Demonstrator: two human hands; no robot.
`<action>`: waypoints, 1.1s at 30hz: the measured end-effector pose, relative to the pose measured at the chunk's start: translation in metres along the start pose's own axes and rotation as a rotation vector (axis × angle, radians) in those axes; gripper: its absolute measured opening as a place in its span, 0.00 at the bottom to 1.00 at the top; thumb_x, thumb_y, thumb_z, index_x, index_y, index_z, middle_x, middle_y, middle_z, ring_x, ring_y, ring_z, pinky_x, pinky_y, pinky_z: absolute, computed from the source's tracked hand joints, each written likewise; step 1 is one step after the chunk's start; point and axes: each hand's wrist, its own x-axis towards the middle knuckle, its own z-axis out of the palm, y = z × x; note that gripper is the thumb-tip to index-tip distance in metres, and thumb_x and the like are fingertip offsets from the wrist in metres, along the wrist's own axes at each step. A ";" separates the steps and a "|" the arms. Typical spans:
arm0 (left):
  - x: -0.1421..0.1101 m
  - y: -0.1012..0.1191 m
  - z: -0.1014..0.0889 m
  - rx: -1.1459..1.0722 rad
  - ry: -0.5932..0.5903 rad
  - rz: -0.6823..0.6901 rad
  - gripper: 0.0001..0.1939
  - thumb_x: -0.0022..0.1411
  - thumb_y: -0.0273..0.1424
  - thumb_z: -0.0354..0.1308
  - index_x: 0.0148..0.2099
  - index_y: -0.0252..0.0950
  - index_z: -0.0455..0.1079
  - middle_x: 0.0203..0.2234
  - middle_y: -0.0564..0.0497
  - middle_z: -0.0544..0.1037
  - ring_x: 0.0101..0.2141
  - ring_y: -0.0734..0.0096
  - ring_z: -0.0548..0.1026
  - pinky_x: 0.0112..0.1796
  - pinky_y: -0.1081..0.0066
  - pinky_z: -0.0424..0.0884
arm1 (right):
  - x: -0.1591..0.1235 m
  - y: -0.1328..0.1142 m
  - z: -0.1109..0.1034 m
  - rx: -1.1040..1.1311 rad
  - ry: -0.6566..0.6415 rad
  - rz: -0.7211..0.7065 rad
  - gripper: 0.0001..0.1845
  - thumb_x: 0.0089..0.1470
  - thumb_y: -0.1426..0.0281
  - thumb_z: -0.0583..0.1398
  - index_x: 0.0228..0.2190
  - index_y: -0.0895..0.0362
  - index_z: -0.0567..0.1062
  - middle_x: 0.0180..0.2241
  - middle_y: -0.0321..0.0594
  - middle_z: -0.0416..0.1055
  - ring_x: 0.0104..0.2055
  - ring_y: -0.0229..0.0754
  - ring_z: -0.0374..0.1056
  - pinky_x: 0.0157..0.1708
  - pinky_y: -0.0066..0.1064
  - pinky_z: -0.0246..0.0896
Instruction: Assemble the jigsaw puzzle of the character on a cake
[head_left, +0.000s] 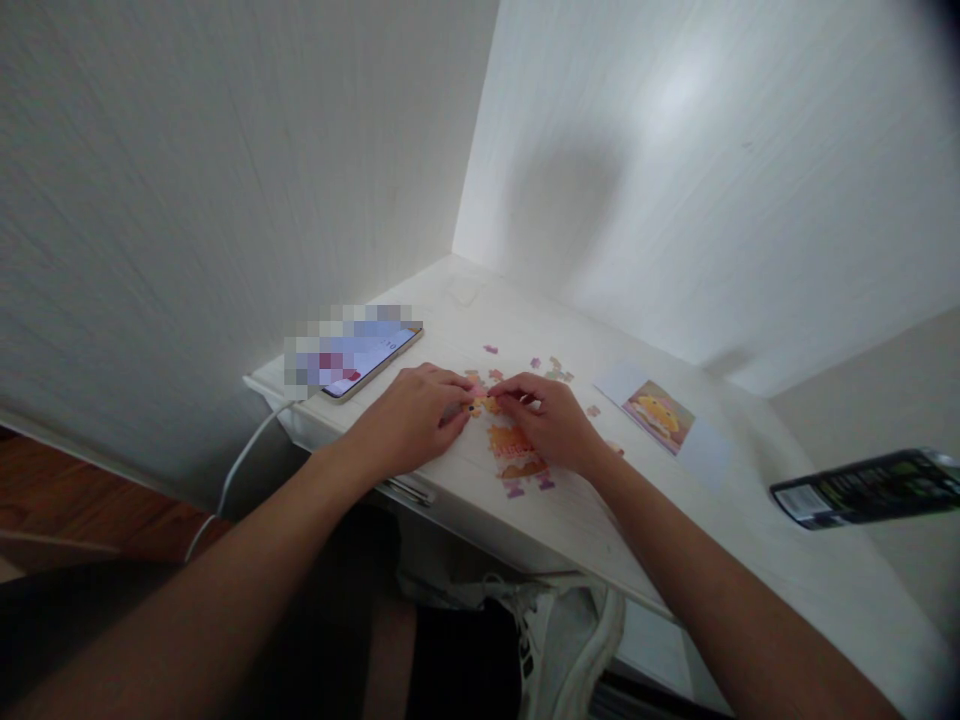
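Note:
My left hand [429, 418] rests low over the white desk, thumb and fingers closed around the edge of small pink and yellow jigsaw puzzle pieces [475, 394]. From the other side, my right hand [551, 418] pinches at a yellow puzzle piece [492, 404], its fingertips close to those of my left. Just below them lies a joined orange and pink puzzle section [516, 458], partly covered by my right hand. Fingers hide much of the pieces between both hands.
Loose puzzle pieces [556, 372] lie beyond my hands. A printed picture card [661, 416] is to the right, with a dark bottle or can [862, 490] farther right. A phone [371, 360] lies at the left, near a white cable [238, 465]. Walls border the desk [585, 535].

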 end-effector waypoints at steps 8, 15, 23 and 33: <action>-0.002 0.001 -0.001 -0.040 0.020 -0.047 0.10 0.66 0.31 0.58 0.48 0.38 0.77 0.49 0.51 0.76 0.49 0.58 0.72 0.52 0.56 0.68 | -0.001 -0.005 0.001 -0.084 0.054 -0.008 0.09 0.58 0.73 0.60 0.38 0.56 0.80 0.35 0.39 0.78 0.37 0.39 0.72 0.38 0.32 0.65; -0.001 0.002 0.001 -0.053 0.028 -0.073 0.08 0.64 0.36 0.63 0.43 0.38 0.78 0.41 0.48 0.75 0.45 0.58 0.72 0.49 0.57 0.68 | -0.001 -0.007 0.005 -0.169 0.072 0.007 0.09 0.54 0.75 0.61 0.36 0.57 0.81 0.32 0.39 0.79 0.33 0.38 0.71 0.36 0.31 0.63; -0.003 0.004 -0.002 -0.058 0.017 -0.095 0.09 0.64 0.38 0.63 0.42 0.39 0.77 0.41 0.47 0.73 0.43 0.59 0.71 0.47 0.58 0.68 | -0.002 -0.009 0.003 -0.234 0.000 0.000 0.09 0.55 0.73 0.61 0.36 0.58 0.81 0.32 0.39 0.78 0.32 0.38 0.70 0.35 0.31 0.62; -0.002 0.004 -0.001 -0.087 -0.001 -0.063 0.10 0.64 0.36 0.62 0.42 0.35 0.75 0.45 0.48 0.76 0.48 0.58 0.71 0.52 0.58 0.67 | -0.005 -0.009 -0.004 -0.266 -0.069 -0.029 0.10 0.57 0.72 0.61 0.40 0.58 0.81 0.35 0.41 0.79 0.34 0.39 0.71 0.37 0.31 0.63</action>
